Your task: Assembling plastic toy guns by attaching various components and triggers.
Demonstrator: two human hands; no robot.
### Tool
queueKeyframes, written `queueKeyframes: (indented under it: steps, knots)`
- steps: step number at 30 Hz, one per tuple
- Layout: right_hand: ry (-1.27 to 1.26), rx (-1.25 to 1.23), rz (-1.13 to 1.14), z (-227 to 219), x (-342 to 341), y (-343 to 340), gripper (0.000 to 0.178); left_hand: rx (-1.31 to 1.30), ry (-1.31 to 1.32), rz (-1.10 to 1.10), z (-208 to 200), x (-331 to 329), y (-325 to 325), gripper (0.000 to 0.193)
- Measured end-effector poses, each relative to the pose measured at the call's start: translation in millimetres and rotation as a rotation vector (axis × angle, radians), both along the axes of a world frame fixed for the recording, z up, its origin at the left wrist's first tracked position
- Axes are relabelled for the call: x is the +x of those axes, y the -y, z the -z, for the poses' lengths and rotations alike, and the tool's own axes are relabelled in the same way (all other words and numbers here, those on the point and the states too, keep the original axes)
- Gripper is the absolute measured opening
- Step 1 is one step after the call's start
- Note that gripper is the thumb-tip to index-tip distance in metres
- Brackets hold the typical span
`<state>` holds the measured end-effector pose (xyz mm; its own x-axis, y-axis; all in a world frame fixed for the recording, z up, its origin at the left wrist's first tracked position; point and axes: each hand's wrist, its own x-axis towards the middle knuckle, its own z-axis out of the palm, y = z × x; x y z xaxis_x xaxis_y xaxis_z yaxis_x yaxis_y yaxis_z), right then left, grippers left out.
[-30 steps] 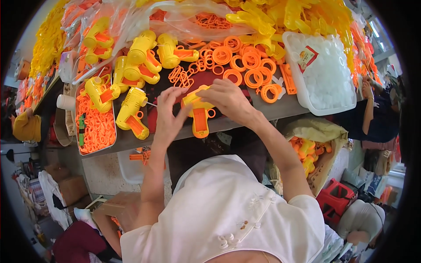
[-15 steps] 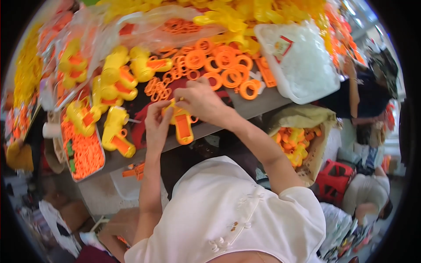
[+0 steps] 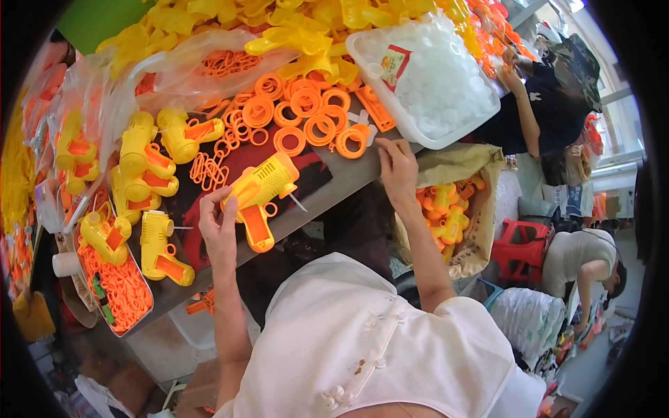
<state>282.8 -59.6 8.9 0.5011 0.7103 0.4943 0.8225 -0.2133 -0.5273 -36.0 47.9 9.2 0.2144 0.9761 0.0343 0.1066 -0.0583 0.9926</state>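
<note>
My left hand (image 3: 221, 226) grips a yellow toy gun (image 3: 267, 182) by its rear end, above the table's near edge. The gun has a slotted body, an orange panel in its grip and a small orange ring by the trigger. A thin pale rod sticks out below its front. My right hand (image 3: 399, 174) is at the table edge by the near corner of a white tray (image 3: 437, 145), its fingers slightly bent and apart. Nothing shows in them. Small translucent pieces (image 3: 361, 120) and orange rings (image 3: 351, 142) lie just left of its fingertips.
Yellow toy guns (image 3: 162, 245) stand at the left around a box of small orange links (image 3: 125, 296). Yellow parts (image 3: 306, 38) are heaped at the back. A sack (image 3: 481, 240) of yellow-orange parts is at the right, near a red stool (image 3: 519, 247). Two other people are at the right.
My right hand has left the toy gun and moved right toward the tray corner. My left hand keeps the gun, now turned with its front to the right. The view has shifted right.
</note>
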Motion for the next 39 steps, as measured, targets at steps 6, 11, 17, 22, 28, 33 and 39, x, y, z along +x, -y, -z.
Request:
queueKeyframes:
  steps: [6, 11, 17, 22, 28, 33, 39]
  knots:
    - [0.103, -0.085, -0.173, -1, -7, -19, 0.023, -0.001, -0.006, 0.016, 0, -2, 1, 0.022]
    - [0.209, -0.108, -0.037, 9, 5, -14, 0.030, 0.022, -0.023, 0.004, 1, 1, 4, 0.023]
    - [0.280, -0.237, -0.232, 0, -12, 30, 0.048, -0.007, -0.052, -0.027, -5, -1, 7, 0.024]
    - [0.370, -0.091, -0.278, 15, 5, 49, 0.036, 0.042, -0.047, -0.037, -5, 2, 6, 0.024]
    - [-0.196, 0.172, -0.145, 1, -7, 37, 0.020, 0.020, -0.020, -0.040, -11, 2, 6, 0.023]
    - [-1.176, 0.084, -0.347, -22, -18, -18, 0.021, 0.005, -0.029, 0.051, -4, -3, 1, 0.021]
    - [-1.117, -0.139, -0.482, -39, -52, -71, 0.018, -0.016, -0.019, 0.113, -13, -9, 6, 0.022]
